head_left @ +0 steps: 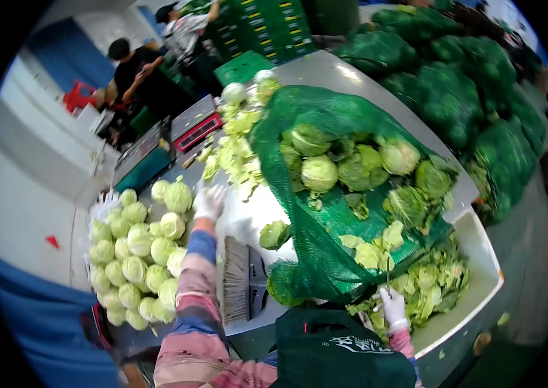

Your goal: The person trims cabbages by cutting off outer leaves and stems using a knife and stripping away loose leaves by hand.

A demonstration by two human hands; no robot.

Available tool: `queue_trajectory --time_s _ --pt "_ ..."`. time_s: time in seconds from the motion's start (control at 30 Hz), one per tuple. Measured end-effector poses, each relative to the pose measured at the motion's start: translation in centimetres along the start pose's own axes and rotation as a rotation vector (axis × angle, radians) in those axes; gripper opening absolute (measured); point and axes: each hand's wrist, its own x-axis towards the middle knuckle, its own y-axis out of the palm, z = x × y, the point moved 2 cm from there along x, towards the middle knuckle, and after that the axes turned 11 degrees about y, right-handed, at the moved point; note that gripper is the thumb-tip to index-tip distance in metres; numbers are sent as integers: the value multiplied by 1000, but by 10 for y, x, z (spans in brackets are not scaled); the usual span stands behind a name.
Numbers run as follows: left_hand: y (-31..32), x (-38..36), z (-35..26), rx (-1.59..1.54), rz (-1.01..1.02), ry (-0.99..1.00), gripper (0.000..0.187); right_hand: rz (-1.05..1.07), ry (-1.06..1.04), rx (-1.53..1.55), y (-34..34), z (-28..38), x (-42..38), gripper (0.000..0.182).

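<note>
My left hand point(210, 202), in a white glove, reaches out over the table with its fingers apart and nothing in them. Just left of it lies a pile of trimmed pale cabbages point(139, 239), the nearest one point(178, 196) close by its fingers. My right hand point(393, 309), also gloved, is closed around a knife point(388, 270) whose thin blade points up and away. Beneath it, loose cabbage leaves point(426, 288) fill a white bin point(490, 258). Ahead, untrimmed cabbages point(319, 173) lie on an opened green mesh bag point(325, 226). A single cabbage point(275, 235) sits at the bag's left edge.
A bench brush point(238, 278) lies by my left forearm. Torn leaves point(238, 149) cover the table's far side, beside a red scale point(197, 132) and a teal scale point(144, 157). Full mesh sacks point(445, 97) stand at the right. Two people point(141, 74) are near green crates point(261, 29).
</note>
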Motion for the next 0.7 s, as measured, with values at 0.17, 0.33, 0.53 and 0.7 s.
queue_trajectory --time_s 0.17,0.33,0.53,0.7 --pt "183 -43 79 24 1056 114 50 30 -13 -104 7 9 9 36" --pt "265 -81 142 1591 604 418 79 27 -7 -145 5 21 5 38" --pt "273 -96 148 1529 299 384 89 -21 -60 -238 -26 9 6 39" --pt "267 -113 163 1439 200 339 108 -33 -28 -191 -26 6 6 41"
